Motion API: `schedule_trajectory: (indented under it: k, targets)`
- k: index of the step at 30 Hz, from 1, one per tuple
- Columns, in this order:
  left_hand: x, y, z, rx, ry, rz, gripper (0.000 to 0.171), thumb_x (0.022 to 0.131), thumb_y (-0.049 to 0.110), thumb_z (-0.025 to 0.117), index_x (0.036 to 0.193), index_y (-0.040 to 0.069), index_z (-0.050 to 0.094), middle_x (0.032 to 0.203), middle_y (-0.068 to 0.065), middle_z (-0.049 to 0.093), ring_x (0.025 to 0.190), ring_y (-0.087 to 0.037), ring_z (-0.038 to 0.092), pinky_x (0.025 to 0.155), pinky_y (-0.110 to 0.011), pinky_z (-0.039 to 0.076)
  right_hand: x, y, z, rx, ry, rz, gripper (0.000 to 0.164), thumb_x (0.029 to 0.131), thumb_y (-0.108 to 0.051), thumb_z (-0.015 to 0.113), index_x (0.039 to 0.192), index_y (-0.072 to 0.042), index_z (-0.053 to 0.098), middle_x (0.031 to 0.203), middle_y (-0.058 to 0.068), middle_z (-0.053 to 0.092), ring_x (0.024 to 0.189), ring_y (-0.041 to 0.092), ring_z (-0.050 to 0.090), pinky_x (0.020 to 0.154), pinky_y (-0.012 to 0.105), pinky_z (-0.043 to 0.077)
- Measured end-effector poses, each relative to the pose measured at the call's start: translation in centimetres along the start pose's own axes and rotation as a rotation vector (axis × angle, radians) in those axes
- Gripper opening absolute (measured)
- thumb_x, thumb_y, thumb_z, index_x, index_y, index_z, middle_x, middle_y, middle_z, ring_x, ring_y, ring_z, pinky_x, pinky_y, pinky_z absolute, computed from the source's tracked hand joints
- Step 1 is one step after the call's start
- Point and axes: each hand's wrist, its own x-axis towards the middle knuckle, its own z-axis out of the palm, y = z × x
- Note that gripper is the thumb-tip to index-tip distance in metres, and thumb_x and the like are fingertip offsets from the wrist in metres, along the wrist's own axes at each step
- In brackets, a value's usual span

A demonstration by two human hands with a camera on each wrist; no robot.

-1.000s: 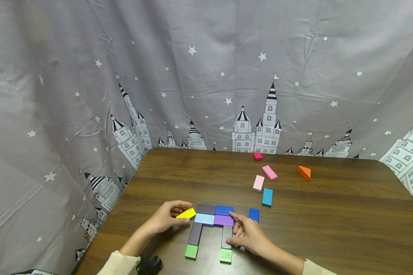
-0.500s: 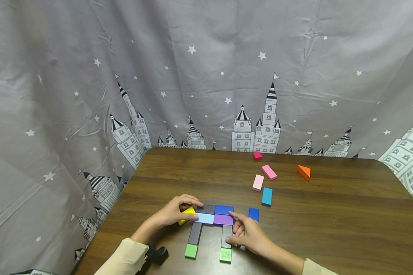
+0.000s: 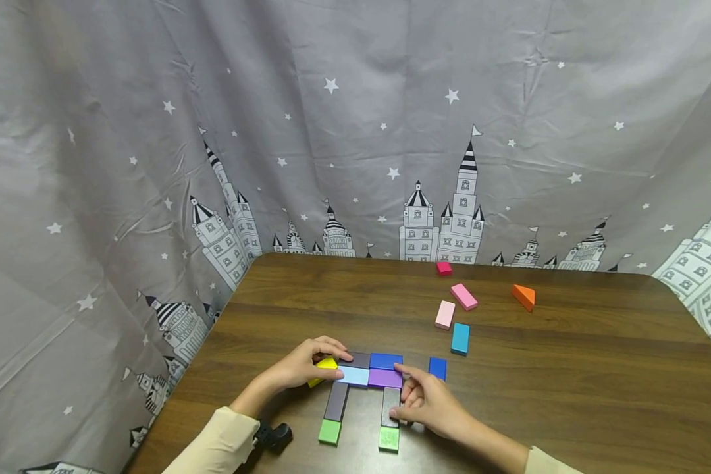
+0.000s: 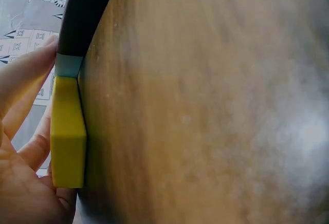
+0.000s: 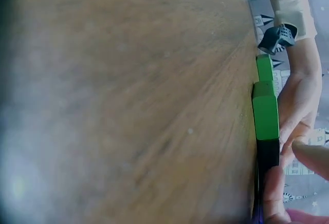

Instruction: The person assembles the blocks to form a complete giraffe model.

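On the table (image 3: 569,368), flat blocks lie edge to edge in a four-legged figure. Its body joins a dark grey block (image 3: 359,361), a blue block (image 3: 386,361), a light blue block (image 3: 354,376) and a purple block (image 3: 385,378). My left hand (image 3: 296,364) arches over a yellow block (image 4: 68,108) butted against the light blue one, thumb and fingertips reaching onto the figure's left end. Thumb and index finger of my right hand (image 3: 432,405) touch the grey leg block (image 3: 390,405) and the figure's right side. Green blocks (image 3: 330,432) tip both legs.
A second blue block (image 3: 437,368) lies beyond my right hand. Farther back are a turquoise block (image 3: 460,339), a pale pink one (image 3: 445,315), a pink one (image 3: 464,297), a red one (image 3: 444,268) and an orange triangle (image 3: 524,297). A castle-print curtain (image 3: 343,164) hangs behind.
My left hand has shifted right, from gripping the yellow block to reaching past it onto the figure. The yellow block now sits more upright against the left end. My right hand stays put.
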Motion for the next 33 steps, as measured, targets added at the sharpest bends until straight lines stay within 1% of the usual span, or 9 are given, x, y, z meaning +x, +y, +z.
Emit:
schedule_trajectory:
  k: [2,5,9,12,16,21,25,27,33]
  targets:
    - [0.0,-0.1,0.0,0.002,-0.001,0.001,0.029,0.089,0.013,0.076,0.116,0.003,0.073,0.126,-0.015,0.061,0.119,-0.034,0.052,0.099,-0.041,0.045,-0.1,-0.2,-0.3,0.034,0.001,-0.01,0.07,0.077,0.005,0.081,0.134,0.022,0.044,0.087,0.012,0.057,0.066,0.007,0.058,0.061,0.021,0.055]
    - [0.1,-0.2,0.0,0.005,-0.002,0.0,0.029,0.089,0.014,0.076,0.117,0.004,0.073,0.125,-0.015,0.062,0.119,-0.031,0.053,0.099,-0.039,0.046,-0.2,-0.4,-1.1,0.04,0.02,-0.047,0.06,0.078,0.005,0.081,0.127,0.021,0.05,0.087,0.014,0.058,0.066,0.005,0.057,0.06,0.019,0.054]
    - [0.1,-0.2,0.0,0.013,-0.003,0.0,0.029,0.09,0.015,0.076,0.117,0.005,0.073,0.125,-0.014,0.062,0.118,-0.028,0.053,0.098,-0.037,0.046,-0.2,-0.9,-3.0,-0.041,0.066,-0.1,0.047,0.077,0.003,0.082,0.116,0.018,0.059,0.086,0.016,0.061,0.065,0.003,0.056,0.058,0.017,0.051]
    - [0.1,-0.1,-0.1,0.005,-0.003,-0.002,0.029,0.089,0.015,0.076,0.117,0.005,0.074,0.125,-0.014,0.062,0.118,-0.029,0.053,0.098,-0.039,0.046,-0.1,-1.2,-4.6,-0.105,0.104,-0.116,0.043,0.077,0.002,0.083,0.111,0.016,0.063,0.087,0.017,0.062,0.065,0.004,0.057,0.058,0.017,0.05]
    - [0.1,0.0,-0.1,-0.005,-0.004,-0.004,0.029,0.089,0.014,0.076,0.116,0.004,0.073,0.125,-0.015,0.062,0.118,-0.031,0.053,0.098,-0.042,0.046,-0.2,-1.5,-6.3,-0.179,0.163,-0.113,0.043,0.075,-0.001,0.086,0.11,0.013,0.065,0.087,0.017,0.064,0.068,0.007,0.06,0.059,0.02,0.052]
    - [0.1,-0.1,0.0,-0.002,-0.006,-0.008,0.029,0.089,0.014,0.076,0.116,0.004,0.073,0.124,-0.014,0.062,0.118,-0.03,0.053,0.098,-0.041,0.046,-0.7,-0.9,-7.1,-0.266,0.23,-0.075,0.046,0.072,-0.006,0.089,0.109,0.01,0.067,0.084,0.013,0.068,0.066,0.009,0.062,0.06,0.023,0.055]
    - [0.1,-0.3,0.0,0.007,-0.009,-0.017,0.029,0.089,0.015,0.077,0.116,0.005,0.074,0.125,-0.012,0.062,0.118,-0.027,0.053,0.099,-0.038,0.046,-1.1,-0.2,-7.2,-0.296,0.254,-0.02,0.05,0.069,-0.008,0.092,0.11,0.009,0.068,0.086,0.011,0.068,0.067,0.01,0.063,0.062,0.023,0.055]
    - [0.1,-0.4,0.0,0.009,-0.01,-0.024,0.03,0.088,0.015,0.077,0.116,0.006,0.074,0.125,-0.011,0.062,0.119,-0.026,0.053,0.099,-0.037,0.045,-1.2,0.2,-7.0,-0.305,0.255,-0.012,0.053,0.067,-0.008,0.093,0.111,0.008,0.068,0.088,0.011,0.068,0.068,0.011,0.063,0.062,0.023,0.055]
    - [0.2,-0.4,0.0,0.0,-0.012,-0.03,0.03,0.089,0.016,0.077,0.117,0.006,0.074,0.126,-0.011,0.062,0.119,-0.026,0.053,0.1,-0.036,0.045,-1.3,0.7,-6.6,-0.364,0.267,-0.06,0.059,0.06,-0.004,0.095,0.111,0.008,0.069,0.092,0.009,0.063,0.067,0.011,0.061,0.059,0.022,0.054]
